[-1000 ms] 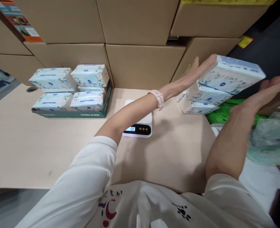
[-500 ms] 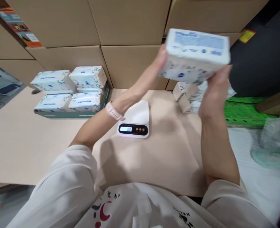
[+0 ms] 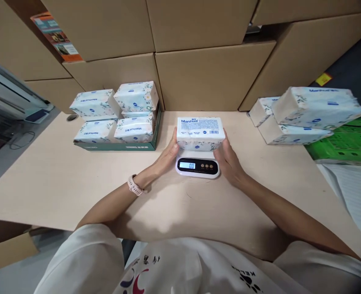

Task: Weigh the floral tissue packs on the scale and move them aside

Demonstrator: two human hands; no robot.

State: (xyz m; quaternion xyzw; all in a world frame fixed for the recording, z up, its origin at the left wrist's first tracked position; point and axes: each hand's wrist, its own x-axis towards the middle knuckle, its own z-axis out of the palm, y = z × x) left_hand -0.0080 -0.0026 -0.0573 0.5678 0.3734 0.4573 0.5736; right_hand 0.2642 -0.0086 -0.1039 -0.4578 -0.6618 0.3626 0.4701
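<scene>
The tissue packet (image 3: 199, 134), which half a second ago was aloft in the upper right of the frame, is now at the centre, over the plate of the white scale (image 3: 198, 168); the person's left hand (image 3: 167, 154) and right hand (image 3: 230, 162) grasp it from its two ends, palms facing inward; its printed panel, marked Manhua, is turned towards the wearer.

The display in the middle of the frame reads 0.0, as it did before; this suggests that the hands bear the weight or that the reading lags, and whether the packet's underside touches the plate cannot be told; in judgement, the carry across is done and the placing is barely begun.

At the right of the frame the stack of packets (image 3: 318, 108) is one fewer, with three in view beside a green crate (image 3: 352, 141); at left of centre, the packets in the green tray (image 3: 115, 145) look unchanged on the pale surface (image 3: 195, 208).
</scene>
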